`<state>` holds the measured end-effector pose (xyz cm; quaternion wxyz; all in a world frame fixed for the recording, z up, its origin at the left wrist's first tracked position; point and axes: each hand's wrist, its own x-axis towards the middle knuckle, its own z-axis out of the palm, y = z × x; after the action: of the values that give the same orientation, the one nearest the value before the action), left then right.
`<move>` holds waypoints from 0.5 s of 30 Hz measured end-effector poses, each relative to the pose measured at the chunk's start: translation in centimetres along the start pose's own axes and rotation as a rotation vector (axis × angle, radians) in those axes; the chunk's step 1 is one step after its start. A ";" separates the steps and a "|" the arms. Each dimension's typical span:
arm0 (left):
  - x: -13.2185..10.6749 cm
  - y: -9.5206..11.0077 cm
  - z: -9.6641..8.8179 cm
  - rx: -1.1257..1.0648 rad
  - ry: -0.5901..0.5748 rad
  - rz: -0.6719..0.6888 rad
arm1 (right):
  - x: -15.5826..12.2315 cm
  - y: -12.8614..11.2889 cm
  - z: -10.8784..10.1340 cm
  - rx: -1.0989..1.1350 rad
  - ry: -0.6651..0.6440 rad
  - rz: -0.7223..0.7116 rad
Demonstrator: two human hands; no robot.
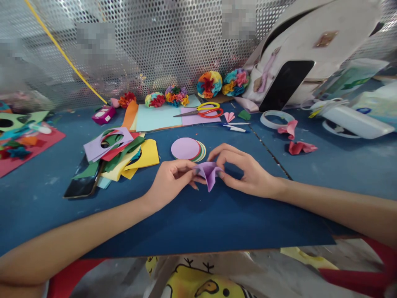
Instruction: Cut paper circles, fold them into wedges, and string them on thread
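Observation:
Between my two hands, just above the blue table [192,223], is a folded piece of purple paper [209,174] with a pointed fold hanging down. My left hand [173,180] pinches its left edge between thumb and fingers. On the opposite edge, the thumb and fingertips of my right hand [245,171] are closed. Right behind the paper lies a stack of paper circles [185,148], purple on top, with green, red and cream edges showing at its right side.
Cut paper scraps [113,149] overlap a phone [81,182] at left. Behind are scissors [201,111], pens [235,126] and paper flowers [176,96] along a perforated metal screen [173,45]. A tape roll [273,120], pink folded pieces [300,147] and a white backpack [325,45] sit at right.

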<state>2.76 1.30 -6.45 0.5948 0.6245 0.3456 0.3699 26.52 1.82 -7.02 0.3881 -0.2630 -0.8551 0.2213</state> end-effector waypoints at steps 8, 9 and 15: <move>-0.1 0.1 0.3 0.010 -0.033 -0.043 | -0.2 0.0 0.4 0.089 -0.048 0.157; -0.1 0.1 0.3 0.003 -0.033 -0.048 | -0.1 0.0 0.5 0.094 -0.052 0.165; 0.3 -0.1 0.5 -0.055 -0.051 -0.081 | 0.1 -0.2 0.7 0.093 -0.068 0.200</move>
<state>3.34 1.35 -6.56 0.6349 0.6025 0.3450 0.3388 25.89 1.56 -7.28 0.3468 -0.3210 -0.8261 0.3071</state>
